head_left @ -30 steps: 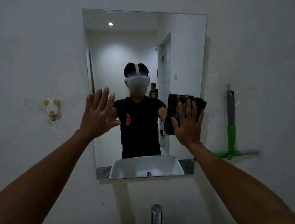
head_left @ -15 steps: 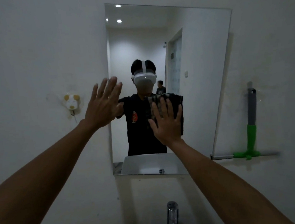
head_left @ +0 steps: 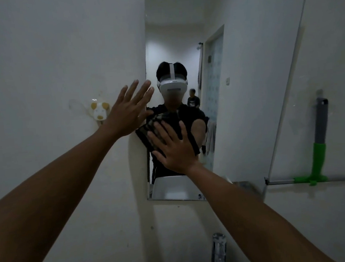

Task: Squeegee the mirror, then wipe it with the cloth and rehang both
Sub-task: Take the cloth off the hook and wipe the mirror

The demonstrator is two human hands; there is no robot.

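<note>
A frameless mirror (head_left: 256, 83) hangs on the white wall. My right hand (head_left: 175, 149) lies flat with fingers spread, pressing a dark cloth (head_left: 147, 132) against the glass near the mirror's left edge. My left hand (head_left: 128, 111) is open, fingers spread, raised at the mirror's left edge over the wall, and holds nothing. The squeegee (head_left: 319, 144), grey handle with a green neck and blade down, hangs on the wall to the right of the mirror.
A small white and yellow animal-shaped hook (head_left: 99, 111) sits on the wall left of the mirror. A chrome tap (head_left: 218, 251) rises at the bottom centre. The mirror reflects a person with a headset and another person behind.
My right hand has slid the cloth leftward across the glass, from the right side to near the left edge. My left hand has stayed raised at the left edge.
</note>
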